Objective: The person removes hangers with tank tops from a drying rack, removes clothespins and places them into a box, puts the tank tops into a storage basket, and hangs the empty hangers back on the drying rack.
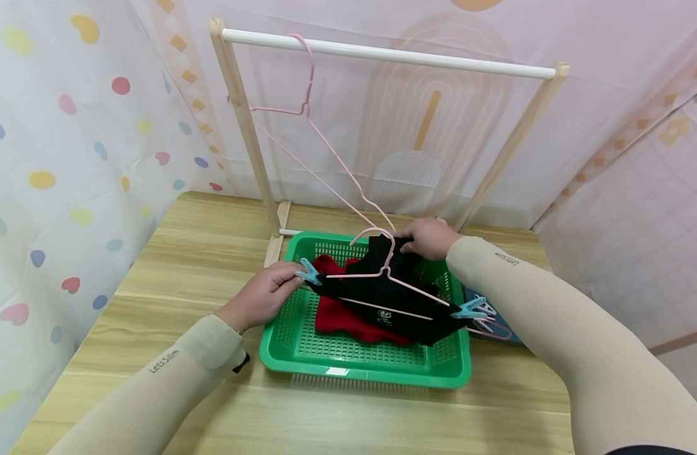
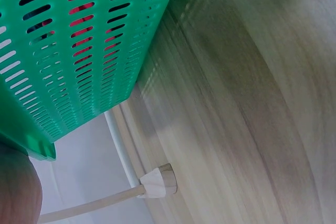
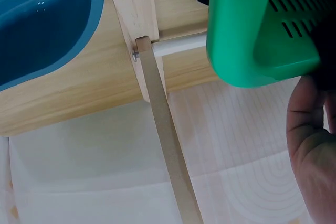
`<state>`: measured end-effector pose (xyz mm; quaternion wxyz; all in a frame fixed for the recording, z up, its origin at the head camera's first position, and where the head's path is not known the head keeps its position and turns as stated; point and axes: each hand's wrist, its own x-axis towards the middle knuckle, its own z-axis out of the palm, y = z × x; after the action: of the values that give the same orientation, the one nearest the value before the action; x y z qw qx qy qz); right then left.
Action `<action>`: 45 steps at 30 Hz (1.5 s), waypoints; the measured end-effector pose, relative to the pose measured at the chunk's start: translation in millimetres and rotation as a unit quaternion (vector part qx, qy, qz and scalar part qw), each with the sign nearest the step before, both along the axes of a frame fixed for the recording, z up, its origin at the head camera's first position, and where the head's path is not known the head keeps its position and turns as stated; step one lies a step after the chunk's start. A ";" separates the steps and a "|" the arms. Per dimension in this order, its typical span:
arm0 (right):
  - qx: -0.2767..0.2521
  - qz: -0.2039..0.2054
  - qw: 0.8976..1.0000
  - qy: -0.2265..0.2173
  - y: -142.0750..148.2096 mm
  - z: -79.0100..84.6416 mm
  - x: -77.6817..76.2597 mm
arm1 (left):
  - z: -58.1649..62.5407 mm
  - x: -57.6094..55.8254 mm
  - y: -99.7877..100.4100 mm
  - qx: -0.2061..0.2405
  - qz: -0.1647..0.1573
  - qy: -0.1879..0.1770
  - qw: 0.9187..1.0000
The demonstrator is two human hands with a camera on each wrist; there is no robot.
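If the blue clip [image 1: 308, 272] gets squeezed too hard by the left hand [image 1: 264, 296], the black garment [image 1: 376, 292] could probably be dropped at that 9 o'clock end; too much tugging by the right hand [image 1: 430, 239] might skew it. Clip's pinched by the left, cloth's gripped at 1 o'clock by the right, hands apart. The pink hanger [image 1: 386, 270] is held over the green basket [image 1: 382, 376], hook pointed to 12, long axis angled from 9 to just past 3.

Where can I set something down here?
Bare table lies left of the rack foot and left sleeve, and between that and the right sleeve in front of the green basket. It's crowded at the basket, with red cloth and black garment, and rightward by the blue basin.
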<state>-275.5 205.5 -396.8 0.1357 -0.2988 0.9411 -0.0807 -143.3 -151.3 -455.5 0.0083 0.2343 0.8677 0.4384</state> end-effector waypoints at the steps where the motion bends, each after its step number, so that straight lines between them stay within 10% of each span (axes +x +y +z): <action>1: 0.000 0.000 1.000 0.004 0.1 0.1 0.3 | 0.0 0.2 0.0 0.000 0.000 -0.001 1.000; 15: -0.061 0.028 0.996 0.060 3.1 2.5 3.8 | -0.8 0.5 -0.1 -0.003 0.003 0.000 1.000; 32: -0.156 -0.015 0.987 -0.039 16.4 36.8 40.6 | -1.3 -0.9 -0.5 0.003 0.009 0.005 1.000; 45: -0.163 0.030 0.977 -0.136 11.9 36.9 53.8 | 0.4 0.4 -1.6 -0.001 0.008 0.014 1.000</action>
<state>-221.7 217.4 -359.9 0.2142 -0.3314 0.8786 -0.2689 -142.8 -152.9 -455.1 -0.0074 0.2331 0.8700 0.4344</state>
